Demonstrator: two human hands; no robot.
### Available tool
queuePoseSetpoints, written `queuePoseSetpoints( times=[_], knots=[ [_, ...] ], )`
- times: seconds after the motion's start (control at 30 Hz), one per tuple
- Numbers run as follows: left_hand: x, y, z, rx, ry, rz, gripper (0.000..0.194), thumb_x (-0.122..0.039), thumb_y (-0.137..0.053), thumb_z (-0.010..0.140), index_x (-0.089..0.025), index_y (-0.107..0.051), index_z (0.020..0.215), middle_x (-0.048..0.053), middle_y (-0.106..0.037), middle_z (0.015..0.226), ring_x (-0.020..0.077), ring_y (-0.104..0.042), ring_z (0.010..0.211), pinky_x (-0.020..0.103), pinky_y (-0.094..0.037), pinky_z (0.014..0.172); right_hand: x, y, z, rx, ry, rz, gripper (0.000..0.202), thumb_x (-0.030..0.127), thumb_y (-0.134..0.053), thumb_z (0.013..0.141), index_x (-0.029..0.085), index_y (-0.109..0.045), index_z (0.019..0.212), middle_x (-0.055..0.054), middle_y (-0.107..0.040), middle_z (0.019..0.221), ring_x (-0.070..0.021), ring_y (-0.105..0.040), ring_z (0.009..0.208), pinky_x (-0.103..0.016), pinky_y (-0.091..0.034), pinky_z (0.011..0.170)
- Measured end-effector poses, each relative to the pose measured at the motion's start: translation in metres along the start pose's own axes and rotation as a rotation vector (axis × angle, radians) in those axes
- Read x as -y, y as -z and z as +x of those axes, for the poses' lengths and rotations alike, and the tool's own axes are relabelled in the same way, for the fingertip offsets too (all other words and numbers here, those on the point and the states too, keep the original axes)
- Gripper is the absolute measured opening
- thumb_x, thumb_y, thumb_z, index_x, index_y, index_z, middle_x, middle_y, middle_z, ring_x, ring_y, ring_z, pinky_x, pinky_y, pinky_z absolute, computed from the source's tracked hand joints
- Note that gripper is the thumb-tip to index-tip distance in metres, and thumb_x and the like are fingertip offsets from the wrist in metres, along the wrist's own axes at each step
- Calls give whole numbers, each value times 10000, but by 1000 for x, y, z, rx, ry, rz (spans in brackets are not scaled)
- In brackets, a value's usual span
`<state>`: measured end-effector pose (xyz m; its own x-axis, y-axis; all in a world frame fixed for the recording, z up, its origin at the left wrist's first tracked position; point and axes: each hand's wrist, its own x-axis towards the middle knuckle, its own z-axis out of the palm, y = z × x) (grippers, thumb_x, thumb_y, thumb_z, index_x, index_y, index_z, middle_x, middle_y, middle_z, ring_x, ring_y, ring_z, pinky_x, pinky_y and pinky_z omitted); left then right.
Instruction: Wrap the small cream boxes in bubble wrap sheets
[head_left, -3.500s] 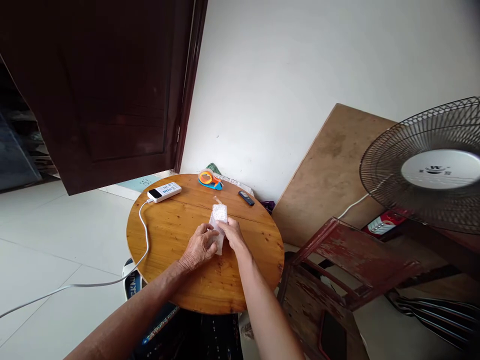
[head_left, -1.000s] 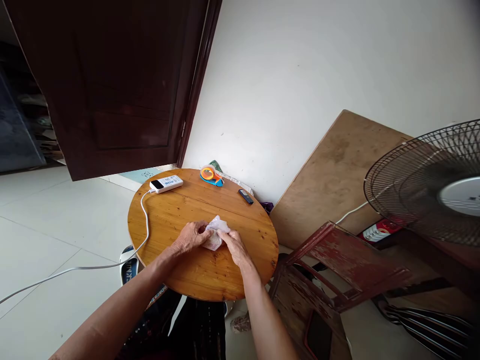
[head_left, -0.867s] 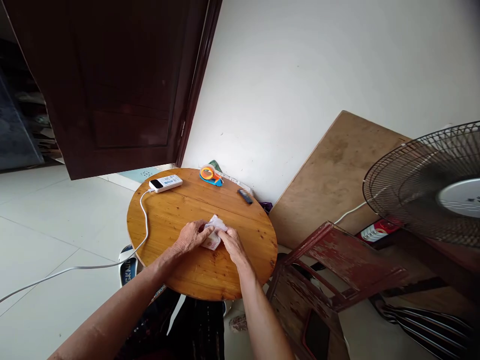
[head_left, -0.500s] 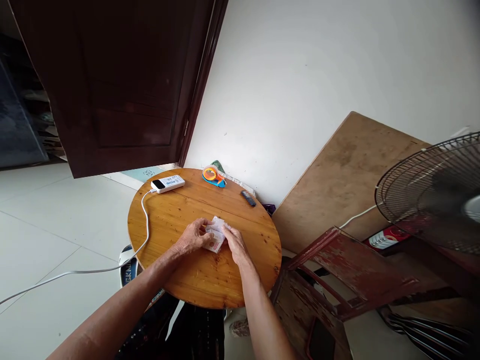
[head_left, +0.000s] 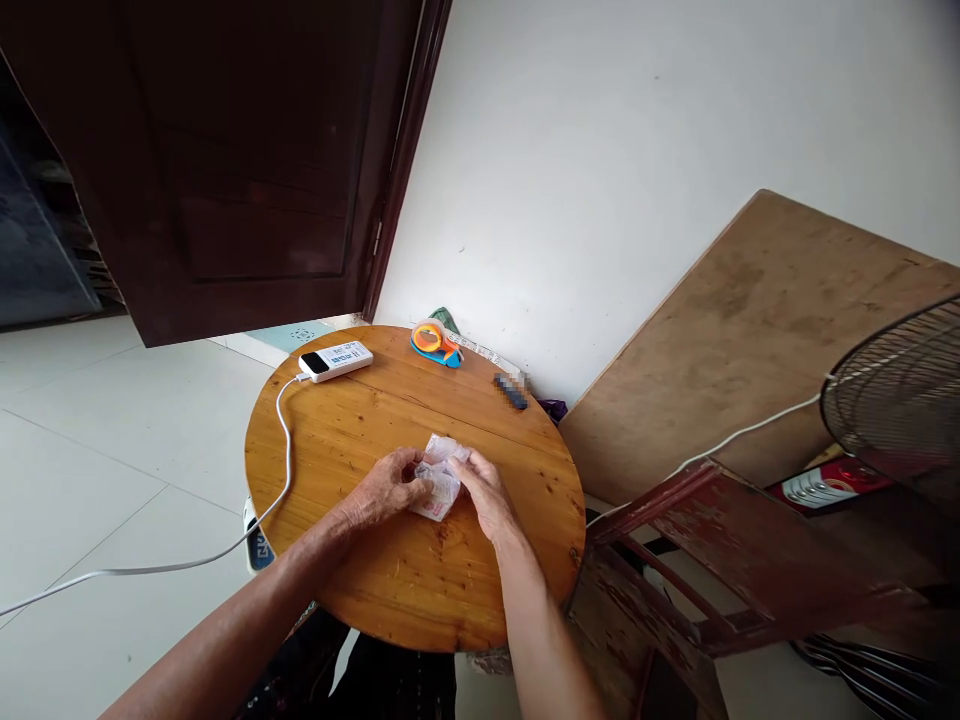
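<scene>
White wall (head_left: 585,180) in back, dk door (head_left: 247,170) to L. Tan wood board (head_left: 720,340) against wall on R. Round wood tbl (head_left: 337,430) in ctr; worn red-brown chair (head_left: 731,530) & part of blk fan (head_left: 892,400) to R of it. L hand (head_left: 386,490) & R hand (head_left: 484,490) over tbl, fingers curled in, thumbs bent. White device (head_left: 345,359) far L on tbl, cable (head_left: 288,440) in its end. Crinkly white wrap (head_left: 442,480) w/ reddish marks: gripped btwn both hands, mid-tbl; can't tell if it touches wood. Orange/blue tape dispenser (head_left: 436,345) nr back edge. Small dk item (head_left: 511,391), pixelated, nr back R edge.
</scene>
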<state>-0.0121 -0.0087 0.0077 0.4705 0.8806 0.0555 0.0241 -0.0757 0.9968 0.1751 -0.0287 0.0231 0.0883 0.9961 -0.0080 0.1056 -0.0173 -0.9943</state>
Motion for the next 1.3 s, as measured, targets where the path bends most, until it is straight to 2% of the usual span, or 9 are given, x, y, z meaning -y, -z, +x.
queuePoseSetpoints(
  times=[0.1, 0.17, 0.4, 0.57, 0.8, 1.03, 1.13, 1.23, 1.3],
  knots=[
    [-3, -1, -2, -20, -1, 74, 398, -288, -594, 735, -127, -656, 1093, 8, -614, 806, 155, -534, 723, 258, -428, 658, 4, 10, -17, -214, 103, -140, 455, 489, -732, 754, 218, -671, 1115, -78, -718, 1072, -218, -653, 898, -311, -514, 768],
    [-5, -1, -4, -25, 12, 102, 402, -286, -596, 742, -137, -659, 1110, 7, -609, 803, 157, -530, 726, 260, -425, 664, 9, 15, -28, -296, 151, -297, 347, 467, -694, 790, 208, -694, 1021, -75, -719, 977, -216, -643, 853, -297, -503, 718],
    [-11, 1, -10, -4, -8, 140, 375, -256, -602, 762, -164, -643, 1124, 60, -621, 1074, 173, -546, 851, 284, -453, 766, 24, 0, -36, -11, 260, -577, 224, 354, -552, 907, 198, -714, 907, -39, -708, 852, -194, -625, 776, -268, -453, 671],
    [-9, 3, -11, 63, 8, 51, 310, -211, -633, 760, -178, -662, 1067, 94, -433, 1457, 165, -579, 903, 309, -480, 812, 26, -9, -28, 84, 262, -646, 319, 328, -454, 954, 187, -620, 721, -22, -593, 691, -172, -545, 695, -267, -390, 633],
    [-9, 4, -12, 102, 12, -11, 468, -213, -653, 790, -229, -619, 1257, 95, -456, 1455, 262, -539, 1201, 384, -457, 991, 26, -3, -23, 229, 219, -592, 353, 344, -408, 981, 192, -529, 686, 0, -527, 720, -147, -503, 703, -257, -380, 664],
    [-13, 5, -13, 124, -1, 38, 336, -197, -634, 807, -223, -676, 1140, 86, -454, 1444, 267, -515, 1237, 387, -426, 1030, 34, -1, -21, 272, 184, -616, 383, 377, -472, 956, 184, -550, 634, -6, -550, 724, -145, -522, 709, -256, -403, 671],
    [-14, 4, -13, 113, 27, 38, 295, -166, -637, 780, -209, -676, 1069, 85, -469, 1421, 256, -535, 1191, 378, -433, 1009, 37, 10, -22, 167, 126, -532, 324, 460, -533, 915, 187, -688, 836, -25, -636, 788, -167, -573, 734, -267, -439, 679],
    [-13, 4, -13, 119, 36, 38, 293, -154, -636, 756, -206, -675, 1042, 82, -457, 1426, 236, -565, 1110, 365, -450, 969, 34, 24, -15, -66, 33, -479, 412, 537, -589, 850, 175, -713, 1002, -47, -685, 798, -190, -614, 711, -295, -478, 678],
    [-12, 3, -13, 110, 30, 24, 297, -180, -644, 756, -207, -669, 1050, 83, -449, 1431, 221, -576, 1060, 356, -460, 941, 28, 28, -6, -114, -41, -429, 443, 527, -644, 799, 159, -707, 1038, -59, -705, 816, -199, -636, 708, -309, -497, 690]
  ],
)
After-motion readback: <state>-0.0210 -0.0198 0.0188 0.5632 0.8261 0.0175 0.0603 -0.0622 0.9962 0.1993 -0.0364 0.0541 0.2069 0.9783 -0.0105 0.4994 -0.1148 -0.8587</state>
